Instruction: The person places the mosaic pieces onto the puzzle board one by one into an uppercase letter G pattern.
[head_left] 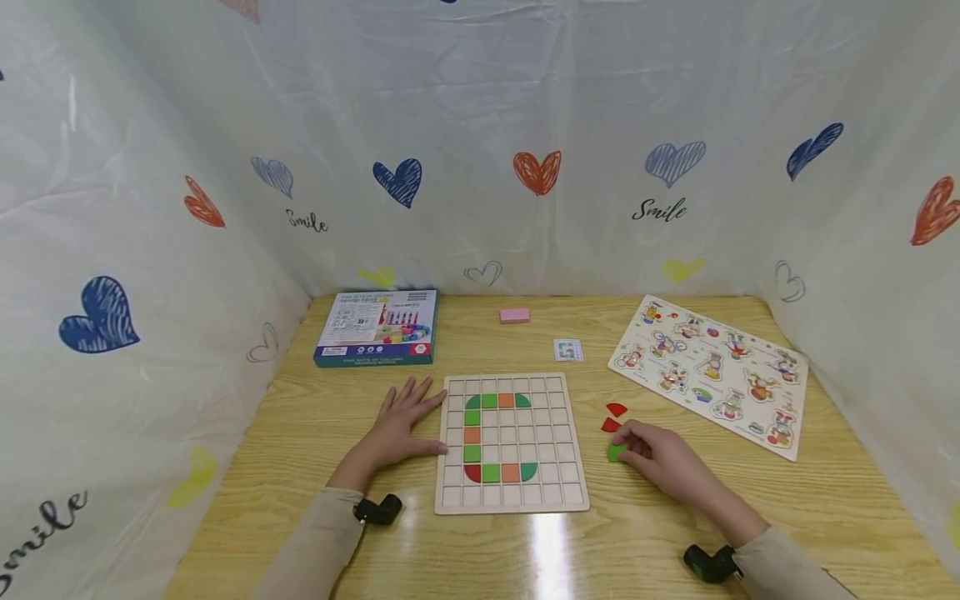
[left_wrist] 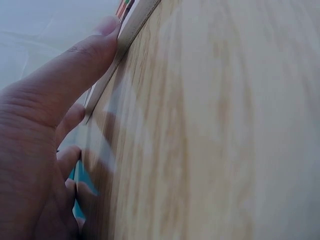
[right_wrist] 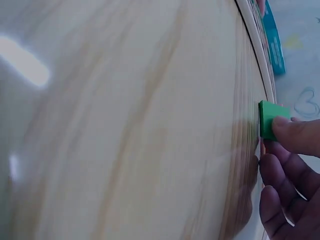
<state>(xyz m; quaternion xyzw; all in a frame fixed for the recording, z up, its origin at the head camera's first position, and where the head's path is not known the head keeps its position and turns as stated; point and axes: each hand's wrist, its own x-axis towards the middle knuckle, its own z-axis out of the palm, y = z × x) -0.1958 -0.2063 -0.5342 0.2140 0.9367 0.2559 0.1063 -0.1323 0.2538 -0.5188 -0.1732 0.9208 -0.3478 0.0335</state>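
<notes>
My right hand (head_left: pixel 663 457) pinches a green square tile (right_wrist: pixel 268 120) between thumb and fingers, low over the table to the right of the grid board (head_left: pixel 551 497). Just beyond those fingers lie two red quarter-round pieces, a farther one (head_left: pixel 617 409) and a nearer one (head_left: pixel 610 425). Spread out flat, my left hand (head_left: pixel 396 432) rests by the board's left side, its thumb (left_wrist: pixel 100 50) touching the edge. Green, orange and dark red tiles on the board form a C-like outline, with a dark red rounded piece (head_left: pixel 473 473) at its lower left corner.
A small printed card (head_left: pixel 568 350) lies behind the board, and a pink block (head_left: pixel 514 316) farther back. At the back left is a flat toy box (head_left: pixel 375 329). An animal puzzle board (head_left: pixel 705 400) lies at the right. Hanging sheets with hearts enclose the table.
</notes>
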